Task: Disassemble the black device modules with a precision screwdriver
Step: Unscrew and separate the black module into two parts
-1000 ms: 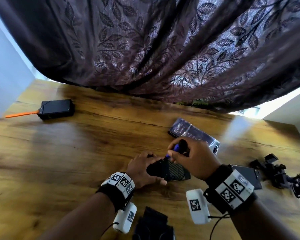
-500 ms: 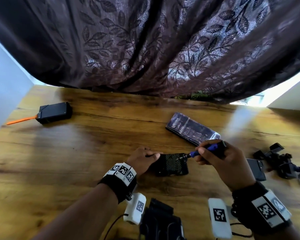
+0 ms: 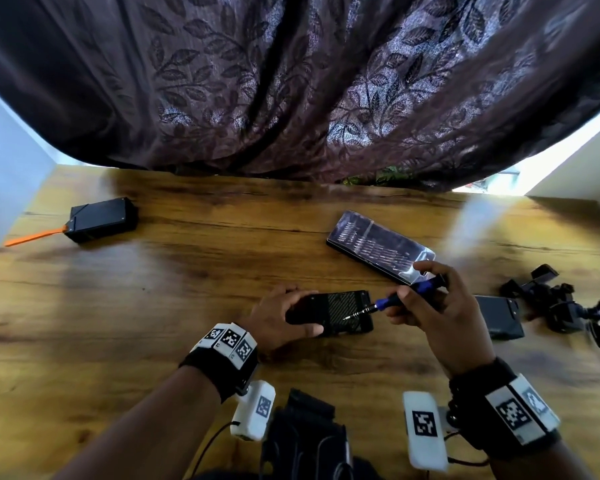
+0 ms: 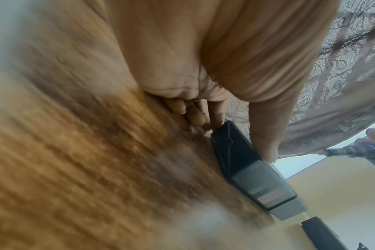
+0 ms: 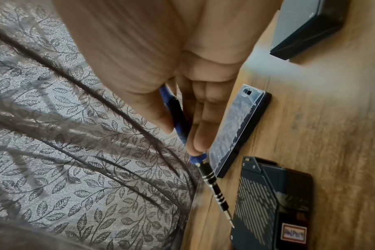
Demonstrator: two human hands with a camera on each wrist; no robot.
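Module (image 3: 340, 311) flat on tabletop (image 3: 153, 306), gripped at its near end by left hand (image 3: 278, 320). Right hand (image 3: 433, 306) pinches screwdriver (image 3: 392, 301), tip over the module's top face, not yet seated. Next: seat tip squarely in a screw head.

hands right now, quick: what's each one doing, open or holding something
Left hand: holds the black rectangular device module down on the wooden table.
Right hand: grips the blue-handled precision screwdriver.
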